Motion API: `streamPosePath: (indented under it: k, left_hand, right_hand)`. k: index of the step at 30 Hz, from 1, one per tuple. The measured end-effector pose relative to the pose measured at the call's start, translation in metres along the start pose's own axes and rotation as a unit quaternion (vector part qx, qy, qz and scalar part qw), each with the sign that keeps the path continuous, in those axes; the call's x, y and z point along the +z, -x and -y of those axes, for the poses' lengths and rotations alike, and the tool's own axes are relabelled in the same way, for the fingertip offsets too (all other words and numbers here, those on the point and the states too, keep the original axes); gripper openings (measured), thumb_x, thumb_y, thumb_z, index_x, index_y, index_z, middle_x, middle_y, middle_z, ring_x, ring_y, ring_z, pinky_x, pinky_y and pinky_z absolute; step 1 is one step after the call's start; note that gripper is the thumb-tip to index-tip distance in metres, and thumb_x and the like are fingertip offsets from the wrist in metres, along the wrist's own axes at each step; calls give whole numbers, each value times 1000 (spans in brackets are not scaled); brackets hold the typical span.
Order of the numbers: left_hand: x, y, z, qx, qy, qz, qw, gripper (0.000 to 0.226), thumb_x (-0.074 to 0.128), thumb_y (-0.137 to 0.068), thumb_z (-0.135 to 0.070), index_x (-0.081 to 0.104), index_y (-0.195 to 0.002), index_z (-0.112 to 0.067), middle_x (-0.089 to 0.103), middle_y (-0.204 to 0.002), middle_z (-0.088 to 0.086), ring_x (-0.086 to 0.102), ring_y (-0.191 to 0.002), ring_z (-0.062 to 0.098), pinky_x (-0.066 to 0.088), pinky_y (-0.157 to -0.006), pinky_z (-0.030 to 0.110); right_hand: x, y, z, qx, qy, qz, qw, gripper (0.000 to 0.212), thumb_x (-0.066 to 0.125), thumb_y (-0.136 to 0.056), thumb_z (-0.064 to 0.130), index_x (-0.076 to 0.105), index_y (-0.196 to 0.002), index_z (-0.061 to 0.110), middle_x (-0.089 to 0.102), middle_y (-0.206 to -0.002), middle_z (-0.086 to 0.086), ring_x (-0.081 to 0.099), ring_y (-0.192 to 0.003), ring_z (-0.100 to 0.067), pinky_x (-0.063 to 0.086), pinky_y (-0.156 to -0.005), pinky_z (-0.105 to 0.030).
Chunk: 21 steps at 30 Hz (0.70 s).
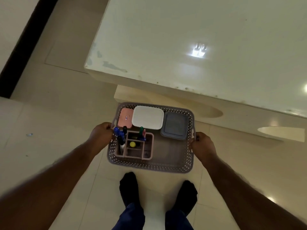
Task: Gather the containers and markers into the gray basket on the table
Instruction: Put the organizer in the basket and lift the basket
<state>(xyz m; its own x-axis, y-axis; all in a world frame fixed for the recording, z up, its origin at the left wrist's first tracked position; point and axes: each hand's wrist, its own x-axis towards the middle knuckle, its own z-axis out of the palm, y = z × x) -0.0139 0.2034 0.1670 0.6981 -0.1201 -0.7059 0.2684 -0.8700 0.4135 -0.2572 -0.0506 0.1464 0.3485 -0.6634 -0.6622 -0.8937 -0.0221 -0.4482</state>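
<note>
The gray perforated basket (150, 166) hangs in the air above the floor, just in front of the table edge. My left hand (101, 135) grips its left handle and my right hand (201, 145) grips its right handle. Inside lie a pink container (125, 117), a white container (147, 117) and a gray container (175, 126) along the far side. A pink divided organizer (134, 145) sits at the near left, with several markers (120, 132) standing in and beside it and a yellow ball (132, 144) in one cell.
The white glossy table (199, 39) fills the upper right, its chipped near edge (149, 80) just beyond the basket. My feet in dark socks (128, 188) stand on the beige tiled floor. A dark wall strip (25, 39) runs at the upper left.
</note>
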Motion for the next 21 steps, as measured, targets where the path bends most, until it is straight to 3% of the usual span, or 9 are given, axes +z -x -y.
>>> streamPosePath:
  k: [2, 5, 8, 12, 15, 19, 21]
  left_hand:
    - [9, -22, -6, 16, -3, -4, 1000, 28, 49, -82, -8, 69, -98, -19, 71, -89, 6, 67, -82, 26, 55, -75, 39]
    - [23, -55, -24, 41, 43, -10, 998, 26, 50, -84, -8, 66, -101, -20, 70, -95, 8, 67, -86, 27, 56, -83, 42]
    - [32, -83, -44, 66, 72, -24, 995, 27, 48, -83, -10, 65, -102, -17, 68, -96, 9, 66, -89, 30, 54, -84, 42]
    - [43, -116, -69, 65, 122, -28, 990, 38, 48, -82, -17, 60, -118, -19, 65, -113, 9, 65, -99, 32, 52, -89, 43]
    - [53, -139, -79, 72, 163, -26, 984, 41, 49, -85, -21, 56, -125, -24, 62, -121, 9, 63, -105, 33, 51, -95, 47]
    - [69, -206, -68, 85, 208, -37, 974, 41, 53, -74, -38, 62, -112, -27, 67, -115, 6, 65, -103, 33, 50, -96, 54]
    - [71, -205, -80, 92, 218, -34, 971, 32, 53, -77, -36, 67, -104, -24, 69, -109, 5, 66, -100, 31, 51, -94, 54]
  right_hand:
    - [11, -22, 1, -6, 0, -10, 1000, 19, 54, -90, 17, 64, -105, 16, 70, -94, -8, 63, -87, -31, 49, -72, -34]
    - [22, -58, 5, -16, -28, -40, 999, 24, 53, -89, 16, 66, -109, 13, 70, -100, -11, 65, -93, -35, 54, -79, -41]
    - [24, -83, 13, -23, -52, -66, 996, 26, 52, -90, 17, 64, -112, 15, 70, -103, -10, 65, -94, -34, 54, -80, -39]
    - [24, -108, 26, -19, -142, -65, 988, 40, 59, -84, 9, 58, -123, 16, 66, -106, -2, 62, -93, -26, 52, -79, -36]
    - [28, -130, 32, -23, -174, -78, 981, 45, 56, -85, 2, 56, -129, 14, 65, -109, -6, 63, -99, -31, 54, -82, -42]
    - [37, -157, 34, -41, -204, -92, 974, 48, 57, -87, 3, 55, -133, 16, 65, -119, -5, 61, -105, -28, 50, -83, -35]
    - [37, -167, 38, -51, -196, -106, 974, 48, 58, -88, 7, 55, -135, 16, 64, -125, -7, 59, -112, -30, 48, -88, -34]
